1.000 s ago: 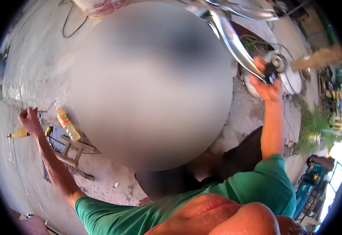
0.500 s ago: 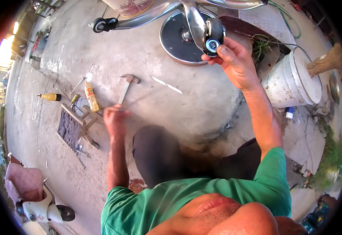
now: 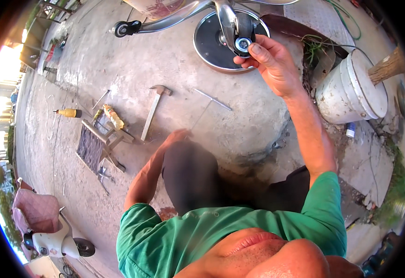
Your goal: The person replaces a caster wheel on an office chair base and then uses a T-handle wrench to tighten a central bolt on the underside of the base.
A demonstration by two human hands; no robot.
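A shiny, legged metal base (image 3: 179, 20) spans the top of the frame, with a white bucket (image 3: 339, 90) at right. A hammer (image 3: 152, 114) lies left of centre, near a T-shaped tool (image 3: 213, 99) (its shaft points toward the left hand (image 3: 177, 136), whose grip I cannot make out). The right hand (image 3: 277, 65), its grip nearly closed, pinches a wheel (image 3: 243, 44) at upper centre, below one leg (image 3: 226, 22).

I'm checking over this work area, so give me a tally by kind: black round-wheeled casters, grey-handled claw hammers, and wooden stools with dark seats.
Black round-wheeled casters: 2, one gripped by the bare right hand
Grey-handled claw hammer: 1
Wooden stool with dark seat: 1
Total: 4
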